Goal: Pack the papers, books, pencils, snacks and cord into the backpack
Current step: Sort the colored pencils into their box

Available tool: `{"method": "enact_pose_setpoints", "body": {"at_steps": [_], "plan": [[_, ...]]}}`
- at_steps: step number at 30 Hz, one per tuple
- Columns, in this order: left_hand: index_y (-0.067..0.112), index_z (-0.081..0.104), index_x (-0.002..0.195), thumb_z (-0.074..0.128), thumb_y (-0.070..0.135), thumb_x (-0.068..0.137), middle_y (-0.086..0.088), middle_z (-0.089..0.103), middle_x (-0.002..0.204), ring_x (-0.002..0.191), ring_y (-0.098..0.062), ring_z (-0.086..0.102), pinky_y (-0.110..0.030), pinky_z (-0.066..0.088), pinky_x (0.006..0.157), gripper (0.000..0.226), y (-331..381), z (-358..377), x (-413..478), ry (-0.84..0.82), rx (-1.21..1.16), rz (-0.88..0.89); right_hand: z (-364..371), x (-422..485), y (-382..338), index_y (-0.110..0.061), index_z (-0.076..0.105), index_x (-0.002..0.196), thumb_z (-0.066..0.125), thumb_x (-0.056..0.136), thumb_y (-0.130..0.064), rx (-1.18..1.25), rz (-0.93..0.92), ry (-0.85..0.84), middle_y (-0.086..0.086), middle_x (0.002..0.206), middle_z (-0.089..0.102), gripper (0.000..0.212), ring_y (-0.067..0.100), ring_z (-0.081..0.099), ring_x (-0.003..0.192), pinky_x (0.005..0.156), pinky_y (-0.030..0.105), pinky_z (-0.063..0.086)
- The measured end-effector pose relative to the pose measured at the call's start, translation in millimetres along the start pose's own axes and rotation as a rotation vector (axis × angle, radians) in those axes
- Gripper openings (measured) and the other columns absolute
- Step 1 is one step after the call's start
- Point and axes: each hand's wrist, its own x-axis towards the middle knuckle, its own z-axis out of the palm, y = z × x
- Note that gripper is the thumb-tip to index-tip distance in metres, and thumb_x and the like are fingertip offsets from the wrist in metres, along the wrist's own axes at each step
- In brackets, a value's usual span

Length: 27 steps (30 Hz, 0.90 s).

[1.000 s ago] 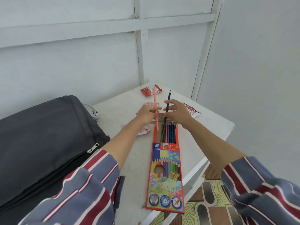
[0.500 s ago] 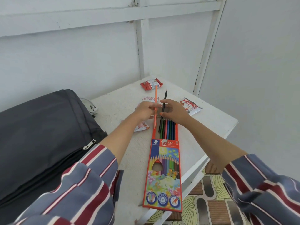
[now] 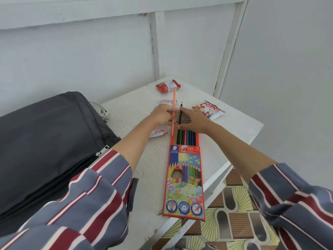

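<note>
My forearms reach forward out of striped sleeves (image 3: 81,195) over the pencil box (image 3: 184,177), which lies flat on the bench (image 3: 234,130) with its open end just below my fingers. My left fingers (image 3: 168,110) pinch an orange pencil (image 3: 173,105), tip down, just left of that open end. My right fingers (image 3: 187,112) pinch a black pencil (image 3: 180,110) whose lower end sits among the row in the box.

The dark backpack (image 3: 45,141) fills the space left of my left arm. Right of my right arm, the bench edge drops to patterned floor (image 3: 225,222). A near snack packet (image 3: 158,132) lies under my left wrist, and a right snack packet (image 3: 209,110) lies just beyond my right fingers. A far snack packet (image 3: 168,86) lies past both, near the wall (image 3: 108,51).
</note>
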Motion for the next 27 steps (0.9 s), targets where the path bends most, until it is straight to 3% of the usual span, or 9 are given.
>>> {"method": "enact_pose_setpoints", "body": {"at_steps": [6, 9, 12, 16, 18, 23, 27], "plan": [[0.006, 0.061, 0.118, 0.044, -0.015, 0.089, -0.011, 0.059, 0.099, 0.076, -0.018, 0.062, -0.037, 0.054, 0.085, 0.040, -1, -1, 0, 0.011, 0.016, 0.003, 1, -5, -4, -0.033, 0.020, 0.147, 0.060, 0.084, -0.047, -0.177, -0.050, -0.077, -0.003, 0.157, 0.013, 0.076, 0.032, 0.006, 0.143, 0.112, 0.054, 0.015], [0.004, 0.061, 0.119, 0.047, -0.014, 0.088, -0.003, 0.058, 0.090, 0.075, -0.015, 0.061, -0.035, 0.054, 0.083, 0.038, 0, -1, 0, 0.009, 0.011, 0.005, 2, -4, -1, -0.034, 0.029, 0.144, 0.059, 0.083, -0.052, -0.196, -0.070, -0.138, -0.005, 0.156, 0.018, 0.070, 0.029, 0.012, 0.143, 0.113, 0.056, 0.013], [0.005, 0.061, 0.117, 0.047, -0.013, 0.088, -0.001, 0.056, 0.086, 0.075, -0.013, 0.060, -0.035, 0.054, 0.083, 0.037, 1, -1, -2, 0.002, 0.016, 0.010, 0, -5, 3, -0.033, 0.039, 0.140, 0.063, 0.078, -0.053, -0.145, -0.108, -0.166, -0.006, 0.152, 0.031, 0.070, 0.023, 0.027, 0.139, 0.111, 0.055, 0.022], [0.006, 0.062, 0.116, 0.048, -0.013, 0.088, -0.001, 0.057, 0.087, 0.080, -0.018, 0.062, -0.039, 0.054, 0.086, 0.036, 1, -1, -3, -0.004, 0.020, 0.013, -1, -11, -2, -0.028, 0.049, 0.134, 0.067, 0.080, -0.041, 0.019, -0.144, -0.044, -0.004, 0.143, 0.044, 0.059, 0.018, 0.043, 0.127, 0.107, 0.052, 0.030], [0.006, 0.062, 0.116, 0.048, -0.013, 0.088, -0.002, 0.057, 0.088, 0.083, -0.020, 0.061, -0.040, 0.053, 0.088, 0.037, 1, -1, -2, -0.003, 0.020, 0.007, 2, -14, -6, -0.030, 0.047, 0.135, 0.067, 0.080, -0.041, -0.017, -0.121, 0.005, -0.006, 0.143, 0.044, 0.060, 0.018, 0.042, 0.128, 0.107, 0.053, 0.027], [0.004, 0.060, 0.119, 0.048, -0.012, 0.089, -0.008, 0.056, 0.101, 0.091, -0.021, 0.059, -0.037, 0.053, 0.086, 0.037, 4, -1, -5, 0.007, 0.037, 0.018, 3, -18, -7, -0.024, 0.041, 0.140, 0.066, 0.082, -0.040, -0.036, -0.062, -0.085, -0.003, 0.150, 0.034, 0.065, 0.021, 0.031, 0.137, 0.113, 0.050, 0.021], [0.004, 0.060, 0.120, 0.048, -0.013, 0.088, -0.015, 0.058, 0.112, 0.097, -0.020, 0.058, -0.033, 0.052, 0.087, 0.038, 8, 0, -7, 0.040, 0.059, 0.066, -1, -21, -7, -0.022, 0.045, 0.137, 0.069, 0.080, -0.038, 0.000, -0.061, -0.117, -0.002, 0.146, 0.040, 0.065, 0.021, 0.034, 0.135, 0.113, 0.046, 0.024]]}}
